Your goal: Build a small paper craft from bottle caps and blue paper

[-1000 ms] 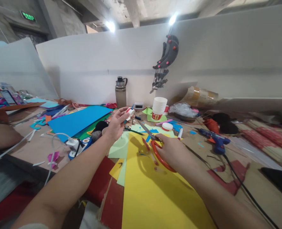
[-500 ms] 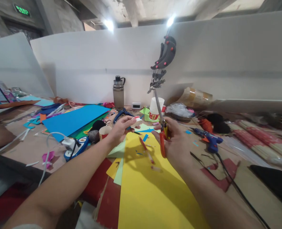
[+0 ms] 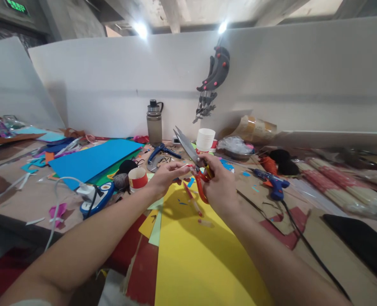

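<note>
Over the yellow sheet [image 3: 204,263], my left hand [image 3: 166,178] pinches a small white-and-red piece [image 3: 191,167], mostly hidden by the fingers; it looks like part of a paper cup. My right hand [image 3: 223,185] is closed on a pair of scissors [image 3: 186,142] with red-orange handles. Their blades point up and to the left, slightly parted, and the handles come close to my left fingertips. Below both hands, a red pen [image 3: 192,199] and blue paper scraps lie on the yellow sheet.
A red-and-white paper cup [image 3: 138,178] stands left of my left hand. Behind are a stack of cups [image 3: 205,139], a bottle [image 3: 154,125] and blue-handled pliers [image 3: 163,149]. A blue glue gun [image 3: 276,187] with its cord lies right; blue sheets [image 3: 95,159] and a power strip [image 3: 97,202] lie left.
My hands have come together. The scissors have swung from near upright to pointing up-left, and their blades have parted. The small piece has turned in my left fingers. The view has shifted slightly.
</note>
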`<action>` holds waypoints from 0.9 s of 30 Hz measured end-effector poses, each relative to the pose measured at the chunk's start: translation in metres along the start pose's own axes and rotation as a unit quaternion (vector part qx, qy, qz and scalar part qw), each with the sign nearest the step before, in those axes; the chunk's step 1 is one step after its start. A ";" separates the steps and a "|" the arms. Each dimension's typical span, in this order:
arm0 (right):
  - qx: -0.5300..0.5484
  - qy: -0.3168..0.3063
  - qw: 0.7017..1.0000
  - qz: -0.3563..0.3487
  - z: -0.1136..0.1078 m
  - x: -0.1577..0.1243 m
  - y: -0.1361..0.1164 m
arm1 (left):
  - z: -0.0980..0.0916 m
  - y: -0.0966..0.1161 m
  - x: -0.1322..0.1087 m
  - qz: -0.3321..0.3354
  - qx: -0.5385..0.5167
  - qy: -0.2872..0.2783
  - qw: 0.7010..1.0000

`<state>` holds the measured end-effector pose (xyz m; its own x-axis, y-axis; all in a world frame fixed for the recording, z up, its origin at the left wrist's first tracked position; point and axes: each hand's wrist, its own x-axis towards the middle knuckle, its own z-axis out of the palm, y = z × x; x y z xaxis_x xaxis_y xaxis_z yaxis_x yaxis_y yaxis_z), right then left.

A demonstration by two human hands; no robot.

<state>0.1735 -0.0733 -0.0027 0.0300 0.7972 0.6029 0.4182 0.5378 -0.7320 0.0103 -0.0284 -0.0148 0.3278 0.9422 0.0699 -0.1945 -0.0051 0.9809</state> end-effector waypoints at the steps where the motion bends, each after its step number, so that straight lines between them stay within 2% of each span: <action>1: 0.005 0.001 1.000 -0.003 0.000 0.000 0.000 | 0.000 0.000 0.000 0.001 0.003 -0.003 1.000; 8: 0.081 -0.012 0.997 0.004 -0.001 0.000 0.010 | -0.004 0.000 0.000 0.003 0.035 -0.036 0.999; 16: 0.049 -0.009 0.999 0.017 -0.003 -0.002 0.016 | -0.007 0.001 0.000 0.023 0.080 -0.075 0.994; 20: 0.036 0.002 0.999 0.013 -0.004 -0.003 0.010 | -0.006 0.000 0.001 0.028 0.047 -0.049 0.997; 23: 0.025 -0.002 0.999 0.026 -0.008 -0.005 0.006 | -0.008 0.001 0.004 0.052 0.007 -0.007 0.999; 27: -0.064 -0.047 0.996 0.049 -0.015 -0.009 0.003 | -0.017 0.003 0.012 0.102 -0.017 0.066 0.992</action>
<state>0.1882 -0.0834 -0.0056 -0.0071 0.8694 0.4941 0.5295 0.4224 -0.7357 -0.0021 -0.0110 -0.0140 0.1538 0.9586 0.2396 -0.2771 -0.1909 0.9417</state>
